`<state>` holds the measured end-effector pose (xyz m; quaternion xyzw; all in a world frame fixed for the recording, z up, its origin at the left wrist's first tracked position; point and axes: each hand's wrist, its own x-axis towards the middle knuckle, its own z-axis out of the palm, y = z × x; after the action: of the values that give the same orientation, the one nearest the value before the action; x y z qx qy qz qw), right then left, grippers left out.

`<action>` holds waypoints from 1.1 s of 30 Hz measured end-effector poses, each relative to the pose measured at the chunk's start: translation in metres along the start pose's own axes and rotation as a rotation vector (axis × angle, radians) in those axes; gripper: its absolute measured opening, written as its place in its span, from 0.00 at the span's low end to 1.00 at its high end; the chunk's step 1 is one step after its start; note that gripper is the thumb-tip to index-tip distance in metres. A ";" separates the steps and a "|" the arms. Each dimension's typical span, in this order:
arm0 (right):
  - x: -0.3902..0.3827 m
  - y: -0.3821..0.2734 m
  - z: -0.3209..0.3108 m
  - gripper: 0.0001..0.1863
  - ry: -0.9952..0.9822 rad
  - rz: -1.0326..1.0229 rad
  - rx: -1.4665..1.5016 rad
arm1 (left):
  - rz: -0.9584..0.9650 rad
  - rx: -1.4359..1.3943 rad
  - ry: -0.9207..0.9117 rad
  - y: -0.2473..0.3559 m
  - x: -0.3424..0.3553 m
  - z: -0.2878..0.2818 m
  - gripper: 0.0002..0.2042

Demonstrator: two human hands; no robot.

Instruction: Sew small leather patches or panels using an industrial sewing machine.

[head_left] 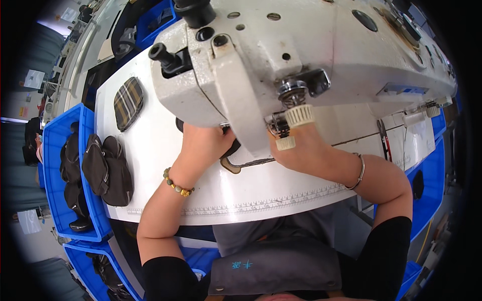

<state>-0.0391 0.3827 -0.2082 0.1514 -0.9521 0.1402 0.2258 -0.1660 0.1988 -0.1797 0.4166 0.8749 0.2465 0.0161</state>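
Note:
My left hand [206, 145] reaches under the arm of a pale sewing machine [241, 85], its fingers partly hidden by the machine. It is closed on a dark fabric piece [232, 149], of which only small bits show beside the hand. My right hand [299, 145] is behind the machine's thread tension knobs [299, 115], and its fingertips are out of sight. Between the hands, a brown-edged tab [231, 166] and a thin dark strip [253, 162] lie on the white table [241, 198].
A plaid fabric piece [129, 104] lies at the table's left, with dark pouches [108, 170] nearer me. Blue bins [103, 220] holding dark items stand along the left. Red-handled snips [385, 142] rest on the right, and a ruler scale [251, 204] runs along the front edge.

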 end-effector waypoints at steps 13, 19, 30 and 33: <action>-0.001 -0.004 -0.003 0.06 -0.019 -0.063 0.087 | 0.223 0.156 0.110 0.002 0.000 -0.002 0.09; -0.004 -0.011 -0.008 0.04 -0.072 -0.168 -0.024 | 0.033 -0.057 -0.044 -0.026 -0.006 0.009 0.17; -0.006 -0.023 -0.007 0.04 -0.143 -0.213 0.064 | 0.017 -0.288 -0.061 -0.012 -0.004 0.008 0.20; -0.008 -0.024 -0.011 0.04 -0.167 -0.208 0.054 | 0.043 -0.233 0.014 -0.012 -0.006 0.010 0.17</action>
<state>-0.0196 0.3664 -0.1973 0.2664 -0.9426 0.1287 0.1550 -0.1679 0.1923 -0.1949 0.4289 0.8314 0.3494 0.0532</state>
